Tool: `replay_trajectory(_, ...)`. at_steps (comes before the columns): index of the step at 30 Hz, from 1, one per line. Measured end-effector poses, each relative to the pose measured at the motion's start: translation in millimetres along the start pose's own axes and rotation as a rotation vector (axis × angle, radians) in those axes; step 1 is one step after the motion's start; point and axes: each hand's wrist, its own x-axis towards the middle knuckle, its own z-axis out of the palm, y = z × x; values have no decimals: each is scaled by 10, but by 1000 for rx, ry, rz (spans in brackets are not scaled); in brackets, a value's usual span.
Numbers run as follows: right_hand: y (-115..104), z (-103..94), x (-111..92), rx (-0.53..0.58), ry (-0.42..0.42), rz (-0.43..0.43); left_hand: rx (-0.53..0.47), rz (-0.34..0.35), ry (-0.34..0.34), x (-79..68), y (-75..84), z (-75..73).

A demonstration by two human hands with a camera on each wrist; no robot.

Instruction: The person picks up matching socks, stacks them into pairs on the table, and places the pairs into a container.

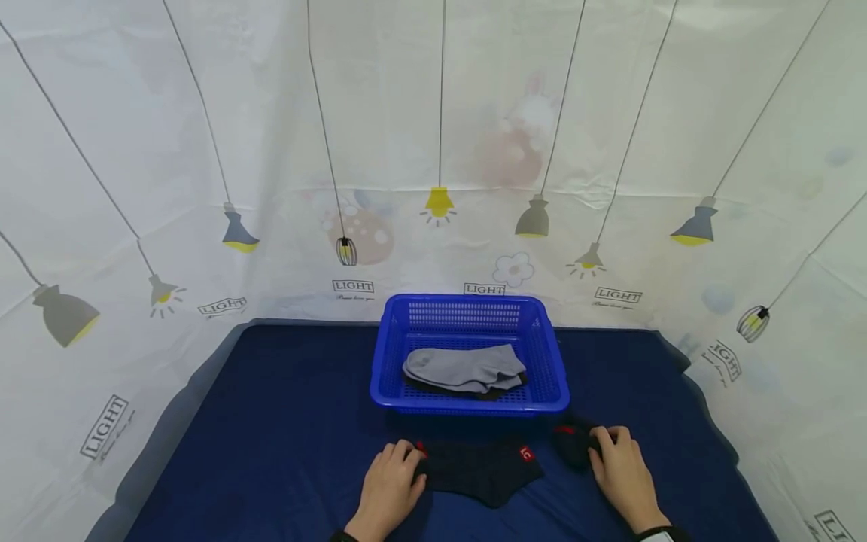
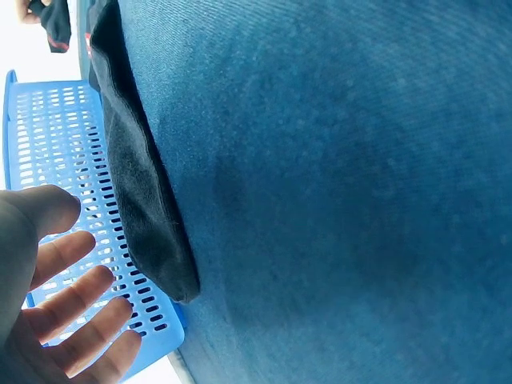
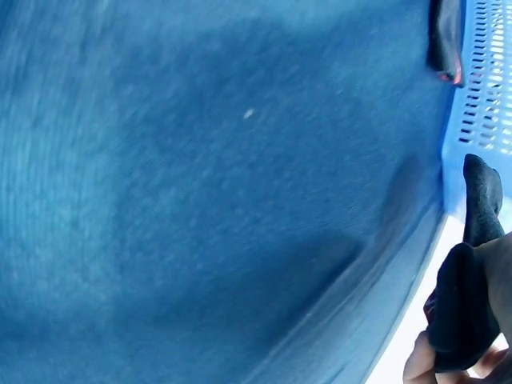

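Observation:
A dark sock (image 1: pixel 482 474) with a red "LC" mark lies flat on the blue cloth, in front of the basket. My left hand (image 1: pixel 387 485) is at its left end; in the left wrist view that hand (image 2: pixel 68 308) has its fingers spread and relaxed, apart from the sock (image 2: pixel 144 184). To the right, my right hand (image 1: pixel 623 476) grips a second dark sock (image 1: pixel 573 446) with a bit of red on it. In the right wrist view this sock (image 3: pixel 462 312) hangs bunched from the fingers, lifted off the cloth.
Just behind the socks stands a blue perforated basket (image 1: pixel 467 407). It holds a grey sock (image 1: pixel 467 367) on top of something dark. Dark blue cloth (image 1: pixel 284 421) covers the table, and a white sheet printed with lamps (image 1: pixel 420 135) rises around its back and sides.

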Motion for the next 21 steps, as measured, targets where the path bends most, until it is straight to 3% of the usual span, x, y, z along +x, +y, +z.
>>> replay_trajectory(8,-165,-45,9,15,59,-62,1,-13,-41,13,2,16)
replay_trajectory(21,-453,52,-11,15,111,-208,-23,0,-58,-11,-16,15)
